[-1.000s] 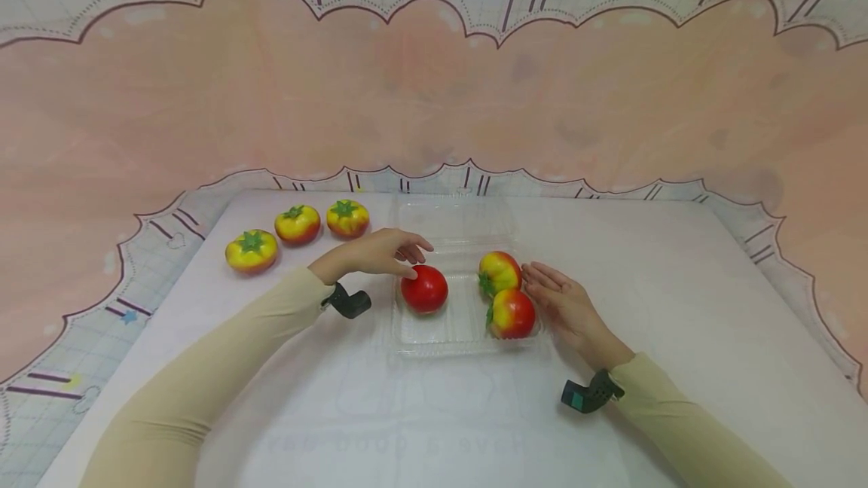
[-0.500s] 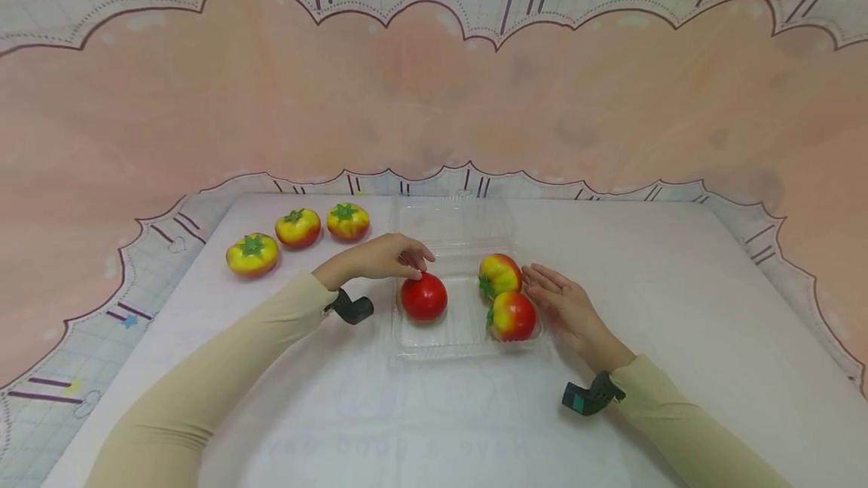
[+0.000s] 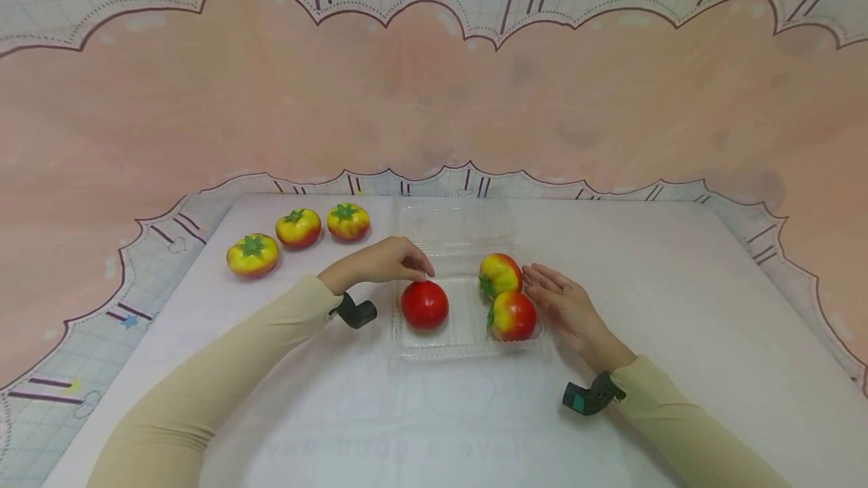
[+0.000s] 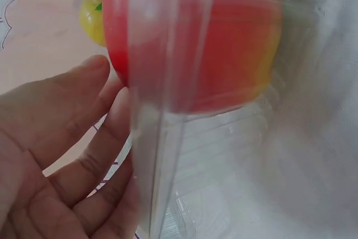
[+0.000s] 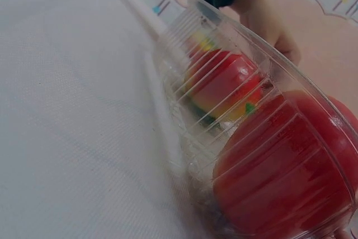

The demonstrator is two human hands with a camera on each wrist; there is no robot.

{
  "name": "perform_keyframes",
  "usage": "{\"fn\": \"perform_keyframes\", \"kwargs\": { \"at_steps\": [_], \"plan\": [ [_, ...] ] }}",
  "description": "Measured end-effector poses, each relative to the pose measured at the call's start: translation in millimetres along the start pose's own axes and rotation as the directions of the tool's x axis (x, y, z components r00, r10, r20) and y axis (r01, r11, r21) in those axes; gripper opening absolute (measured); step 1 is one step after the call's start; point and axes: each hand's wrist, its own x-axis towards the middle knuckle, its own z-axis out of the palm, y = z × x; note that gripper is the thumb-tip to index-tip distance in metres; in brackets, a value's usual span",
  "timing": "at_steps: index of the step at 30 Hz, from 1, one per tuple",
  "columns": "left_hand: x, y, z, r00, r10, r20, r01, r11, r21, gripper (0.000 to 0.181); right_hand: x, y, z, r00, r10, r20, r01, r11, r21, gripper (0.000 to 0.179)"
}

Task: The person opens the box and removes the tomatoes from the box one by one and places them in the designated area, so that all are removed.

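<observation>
In the head view a clear plastic clamshell box [image 3: 441, 346] lies with its lid folded back. A red persimmon [image 3: 424, 307] sits in its left part, stem side hidden. My left hand [image 3: 380, 260] reaches over the box's left wall, fingertips at the far top of that persimmon, loosely bent. In the left wrist view the thumb and fingers [image 4: 84, 132] are beside the red fruit [image 4: 207, 43], not wrapped round it. Two red-and-yellow persimmons [image 3: 513, 316] lean together in the right part. My right hand [image 3: 566, 311] rests along the right wall, fingers fairly straight, near the farther persimmon [image 3: 500, 275].
Three yellow-and-red persimmons with green leafy tops stand at the far left of the white table: a front one [image 3: 252, 255], a middle one [image 3: 298, 228] and one nearest the lid [image 3: 348, 222]. A patterned cloth [image 3: 434, 96] rises behind the table.
The red persimmon has shifted towards the front of the box. My left hand has followed a little forward, its fingers drawing closer together at the fruit's top. My right hand stays put.
</observation>
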Motion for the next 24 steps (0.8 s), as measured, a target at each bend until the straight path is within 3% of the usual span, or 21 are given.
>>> {"fn": "perform_keyframes", "kwargs": {
  "at_steps": [14,24],
  "plan": [
    [-3.7,7.3,-5.7,0.995,-0.004,0.095,-0.002,0.998,0.063,0.028,0.5,0.1,0.2,1.0,0.003,-0.006,-0.003,0.999,-0.044,0.059],
    [-1.2,7.7,-7.0,0.974,0.013,0.226,-0.028,0.998,0.062,0.021,0.2,0.5,-0.4,1.0,-0.006,0.004,0.006,1.0,-0.011,0.059]
  ]
}}
